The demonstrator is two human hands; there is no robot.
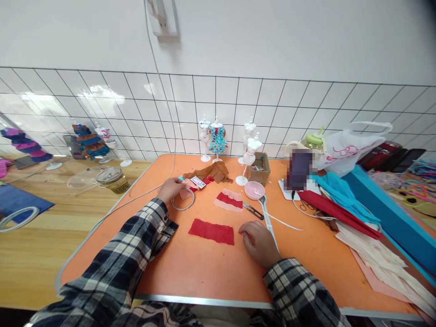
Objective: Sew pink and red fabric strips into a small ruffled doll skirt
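Observation:
My left hand (pixel 170 190) reaches to a small heap of fabric scraps, its fingers closed at the edge of a pink scrap (pixel 188 183); what they pinch, if anything, is hidden. A white ring (pixel 183 208) lies just below those fingertips, and a white label card (pixel 198 182) rests on the heap. My right hand (pixel 260 243) lies on the table with its fingers curled in, nothing visible in them. Between the hands is a flat red fabric strip (pixel 211 231). Beyond it lies a pink piece with a red band (pixel 229 200), beside black thread snips (pixel 253 210).
Small dress forms (pixel 218 136) stand along the tiled wall. A pink bowl (pixel 255 190), a cardboard box (pixel 260 167) and a phone on a stand (pixel 299 170) are behind my right hand. Folded fabrics (pixel 344 213) cover the right side. A white cable (pixel 134 205) crosses the left.

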